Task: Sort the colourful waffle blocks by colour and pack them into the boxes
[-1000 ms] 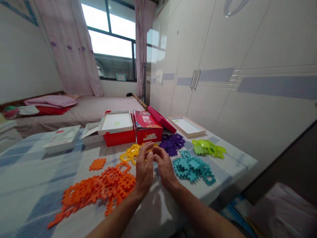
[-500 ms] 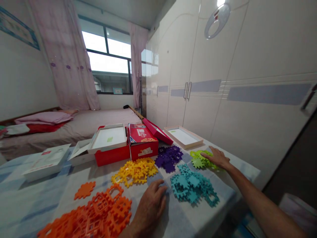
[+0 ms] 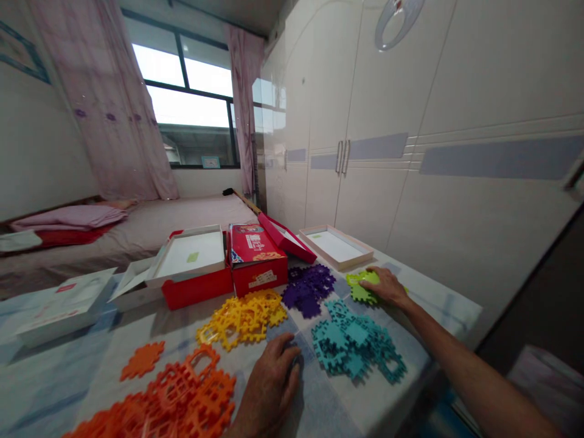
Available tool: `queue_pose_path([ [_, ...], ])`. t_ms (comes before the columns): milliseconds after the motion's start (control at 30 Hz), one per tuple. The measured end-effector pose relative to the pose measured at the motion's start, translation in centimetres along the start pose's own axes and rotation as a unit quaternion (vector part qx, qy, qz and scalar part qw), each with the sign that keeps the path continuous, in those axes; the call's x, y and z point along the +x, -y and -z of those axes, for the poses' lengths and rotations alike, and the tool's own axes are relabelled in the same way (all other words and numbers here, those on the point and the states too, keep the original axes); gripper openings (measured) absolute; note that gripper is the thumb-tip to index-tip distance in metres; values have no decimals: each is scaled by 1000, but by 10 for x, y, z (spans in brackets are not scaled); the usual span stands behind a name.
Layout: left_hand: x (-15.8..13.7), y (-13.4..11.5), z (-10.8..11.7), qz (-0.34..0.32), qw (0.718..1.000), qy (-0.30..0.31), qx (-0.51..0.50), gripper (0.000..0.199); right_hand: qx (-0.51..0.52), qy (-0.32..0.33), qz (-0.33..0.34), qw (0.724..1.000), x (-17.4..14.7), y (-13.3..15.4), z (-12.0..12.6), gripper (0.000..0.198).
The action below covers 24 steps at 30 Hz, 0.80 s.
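Right hand [image 3: 385, 286]: fingers spread over the lime-green pieces [image 3: 357, 291], contact made; whether one is clamped can't be told. Lime-green heap is placed just beyond the teal pieces [image 3: 356, 344], taken as reference here. Left hand [image 3: 269, 383]: set down left of teal, apart from it, fingers curled in; the inside is hidden, so whether anything is held can't be told.

Purple pieces [image 3: 306, 292] are heaped beyond teal, slightly left. Yellow pieces [image 3: 246, 319] are piled left of teal, orange pieces [image 3: 182, 395] farther left and nearer the front. One flat orange piece [image 3: 142, 360] is laid separately, far left of teal. All are spread on the cloth-covered bench [image 3: 328, 407]. Red printed box [image 3: 261, 271] is stood beyond teal to the left, with a pink-red lid [image 3: 285, 238] leaned tilted beside it. Shallow pale tray [image 3: 335, 246] is set beyond teal, past the lime-green.
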State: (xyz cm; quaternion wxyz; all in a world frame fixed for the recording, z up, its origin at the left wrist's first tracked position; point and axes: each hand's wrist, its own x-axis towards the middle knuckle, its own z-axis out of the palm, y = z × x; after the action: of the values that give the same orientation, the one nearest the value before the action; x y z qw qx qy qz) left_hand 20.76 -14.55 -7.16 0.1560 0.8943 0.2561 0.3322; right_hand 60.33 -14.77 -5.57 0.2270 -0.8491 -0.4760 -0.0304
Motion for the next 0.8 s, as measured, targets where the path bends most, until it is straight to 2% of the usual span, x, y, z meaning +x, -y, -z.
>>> queue_pose_path([
  [133, 0, -1, 1, -14, 1000, -9, 18, 26, 40, -63, 53, 996, 0, -1, 1, 48],
  [267, 0, 0, 1, -16, 999, -20, 27, 25, 45, -140, 120, 982, -6, 3, 1, 41],
  [367, 0, 1, 1, -16, 999, -23, 29, 24, 48, -199, 131, 970, -5, 2, 5, 39],
  [467, -1, 1, 1, -16, 999, -20, 29, 24, 70, -247, 90, 962, 3, -10, 12, 38],
  [633, -3, 1, 1, -3, 999, -8, 35, 24, 154, -290, -57, 943, 16, -39, 24, 45],
  [733, -4, 2, 0, 3, 999, 4, 38, 24, 201, -319, -85, 922, 29, -43, 34, 48],
  [800, -5, 3, -2, 3, 999, 6, 40, 24, 255, -329, -75, 906, 47, -34, 39, 49],
])
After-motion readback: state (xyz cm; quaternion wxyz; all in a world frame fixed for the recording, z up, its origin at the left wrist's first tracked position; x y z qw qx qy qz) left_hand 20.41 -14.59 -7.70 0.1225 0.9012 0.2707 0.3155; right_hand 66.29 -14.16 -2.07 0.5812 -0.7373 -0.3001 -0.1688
